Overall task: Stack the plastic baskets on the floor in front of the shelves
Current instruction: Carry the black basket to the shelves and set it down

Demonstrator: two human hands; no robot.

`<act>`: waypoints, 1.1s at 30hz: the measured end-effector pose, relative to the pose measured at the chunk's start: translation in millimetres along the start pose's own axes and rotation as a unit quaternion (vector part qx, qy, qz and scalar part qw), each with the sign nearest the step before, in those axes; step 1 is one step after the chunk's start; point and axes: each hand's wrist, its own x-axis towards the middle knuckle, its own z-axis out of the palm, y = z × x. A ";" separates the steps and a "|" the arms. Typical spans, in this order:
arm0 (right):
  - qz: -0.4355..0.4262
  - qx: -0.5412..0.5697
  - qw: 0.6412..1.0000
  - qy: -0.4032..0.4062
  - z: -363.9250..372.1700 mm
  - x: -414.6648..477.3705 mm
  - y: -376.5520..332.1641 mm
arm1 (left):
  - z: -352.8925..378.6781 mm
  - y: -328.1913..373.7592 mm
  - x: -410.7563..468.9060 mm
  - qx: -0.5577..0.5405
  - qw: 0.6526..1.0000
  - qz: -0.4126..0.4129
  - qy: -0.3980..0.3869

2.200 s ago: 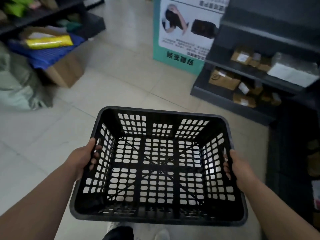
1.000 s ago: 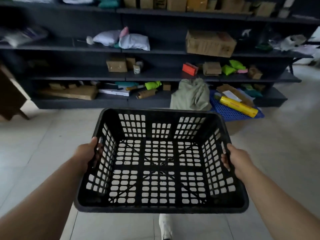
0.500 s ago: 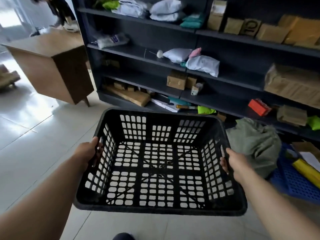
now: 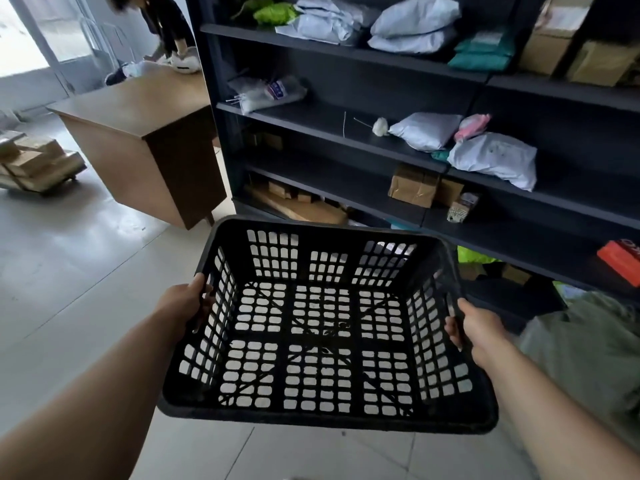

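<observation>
An empty black plastic basket (image 4: 325,419) with perforated walls and floor hangs in the air in front of me, above the pale tiled floor. My left hand (image 4: 181,303) grips its left rim, fingers curled over the edge. My right hand (image 4: 476,325) grips the right rim the same way. The basket sits level, its far edge close to the dark shelves (image 4: 346,133). No other basket shows in this view.
The shelves hold grey parcel bags (image 4: 491,159), cardboard boxes (image 4: 412,187) and green packets. A wooden desk (image 4: 145,140) stands left of them, a person bent over behind it. A trolley with boxes (image 4: 38,164) is at far left. An olive sack (image 4: 585,358) lies at right.
My view has swung left along the shelves and closer to them; the desk, trolley and person have come into sight. Both hands keep the same hold on the basket.
</observation>
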 end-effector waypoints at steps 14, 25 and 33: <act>0.024 -0.022 0.999 -0.025 176.1 151.8 -95.8 | 31.7 100.3 208.8 0.014 0.999 -0.015 0.043; 0.041 -0.045 0.998 -0.015 299.1 254.0 -135.5 | 58.6 147.0 369.1 0.042 0.996 -0.055 0.053; 0.081 -0.035 0.996 0.033 395.1 307.8 -118.8 | 66.7 159.2 519.1 0.086 0.995 -0.058 -0.001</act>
